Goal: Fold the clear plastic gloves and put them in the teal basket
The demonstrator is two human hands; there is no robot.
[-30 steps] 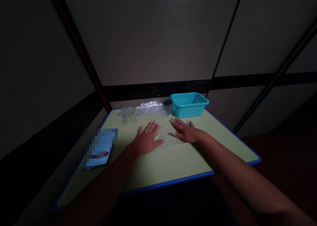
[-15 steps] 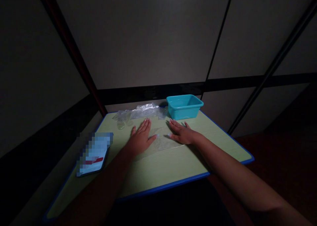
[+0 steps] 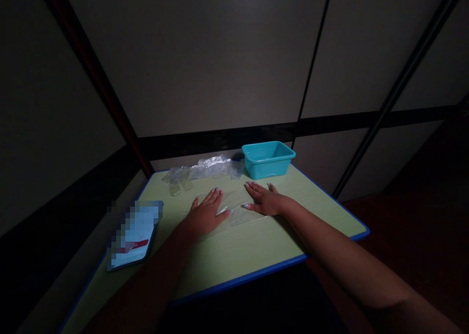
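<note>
A thin clear plastic sheet or bag (image 3: pixel 244 216) lies flat on the table, its far and near edges faintly visible. My left hand (image 3: pixel 205 216) rests palm down on its left part, fingers stretched forward and thumb pointing right. On the right part lies my right hand (image 3: pixel 266 200), also palm down with fingers spread. The two thumbs face each other across a strip of the clear plastic. Neither hand grips anything. What lies under the palms is hidden.
Crumpled clear plastic (image 3: pixel 216 168) lies along the table's back edge. Right of it stands a turquoise basket (image 3: pixel 269 168). A tablet or phone with a lit screen (image 3: pixel 137 234), partly pixelated, sits at the left. The pale table (image 3: pixel 234 260) has a blue rim; cabinet panels stand behind it.
The view has shifted slightly. My left hand has drawn a little nearer on the plastic; my right hand stays in about the same place. Both remain flat.
</note>
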